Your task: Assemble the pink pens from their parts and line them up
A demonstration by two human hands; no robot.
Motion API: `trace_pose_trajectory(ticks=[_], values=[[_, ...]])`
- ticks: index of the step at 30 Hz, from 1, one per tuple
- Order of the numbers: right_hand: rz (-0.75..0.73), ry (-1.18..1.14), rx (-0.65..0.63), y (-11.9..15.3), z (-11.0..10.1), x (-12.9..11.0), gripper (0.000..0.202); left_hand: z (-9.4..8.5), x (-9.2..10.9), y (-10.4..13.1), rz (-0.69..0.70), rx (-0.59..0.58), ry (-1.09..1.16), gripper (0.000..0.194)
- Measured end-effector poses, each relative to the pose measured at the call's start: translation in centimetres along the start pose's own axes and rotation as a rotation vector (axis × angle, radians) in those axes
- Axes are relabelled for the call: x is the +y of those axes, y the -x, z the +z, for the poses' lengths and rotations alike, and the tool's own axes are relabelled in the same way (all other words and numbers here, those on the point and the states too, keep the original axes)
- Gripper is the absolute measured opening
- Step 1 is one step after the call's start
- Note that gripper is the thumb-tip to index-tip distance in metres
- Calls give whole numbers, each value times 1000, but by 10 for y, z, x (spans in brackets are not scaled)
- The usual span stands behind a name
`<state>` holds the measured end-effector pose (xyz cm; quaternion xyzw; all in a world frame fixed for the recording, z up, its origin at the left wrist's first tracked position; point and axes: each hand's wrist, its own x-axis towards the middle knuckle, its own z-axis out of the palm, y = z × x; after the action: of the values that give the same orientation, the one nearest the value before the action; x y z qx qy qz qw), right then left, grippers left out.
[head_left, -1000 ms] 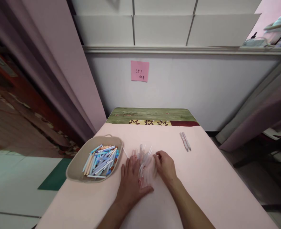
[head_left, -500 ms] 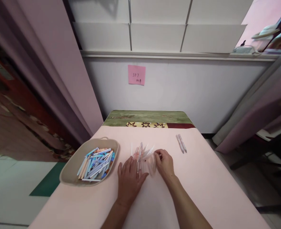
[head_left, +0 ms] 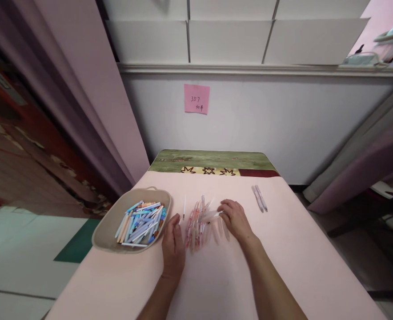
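Observation:
A loose pile of clear and pink pen barrels [head_left: 196, 229] lies on the pink tabletop between my hands. Along its left side my left hand [head_left: 174, 249] stands on edge, fingers stretched and holding nothing. My right hand [head_left: 235, 218] is at the pile's right side, its fingertips closed round the end of a pale, translucent pen barrel [head_left: 210, 216]. Some barrels beneath it are smeared by motion. A thin white pen refill [head_left: 184, 206] with a dark tip lies apart, just beyond my left fingertips.
On the left stands a beige basket [head_left: 105, 229] full of blue, purple and orange pen pieces [head_left: 141, 224]. Two pens [head_left: 259, 198] lie side by side at the far right. A pink note [head_left: 197, 98] sticks to the wall behind the table [head_left: 210, 284].
My left hand has moved off the pile to its left side and turned on edge, uncovering the barrels. My right hand stays at the pile's right side. The view has shifted slightly.

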<state>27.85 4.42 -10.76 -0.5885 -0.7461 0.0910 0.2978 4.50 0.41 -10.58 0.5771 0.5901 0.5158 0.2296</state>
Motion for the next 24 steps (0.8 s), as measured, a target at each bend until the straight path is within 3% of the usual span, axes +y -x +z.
trace_pose_trajectory(ticks=[5, 10, 14, 18, 21, 24], values=[[-57, -90, -77, 2, -11, 8, 14, -1, -2, 3, 9, 30, -6, 35], [-40, -37, -106, 5, -12, 5, 21, -2, 1, 3, 134, -1, -110, 29], [-20, -17, -100, 5, -13, 2, 11, -1, 9, 6, 324, -117, -328, 33], [-8, -16, -115, 5, -16, 0, 11, 6, 17, 11, 521, -277, -577, 50], [-17, 0, -120, 6, -17, -2, 19, 13, 17, 14, 591, -356, -688, 62], [-13, 12, -129, 6, -18, -2, 14, 15, 16, 16, 629, -405, -709, 59]])
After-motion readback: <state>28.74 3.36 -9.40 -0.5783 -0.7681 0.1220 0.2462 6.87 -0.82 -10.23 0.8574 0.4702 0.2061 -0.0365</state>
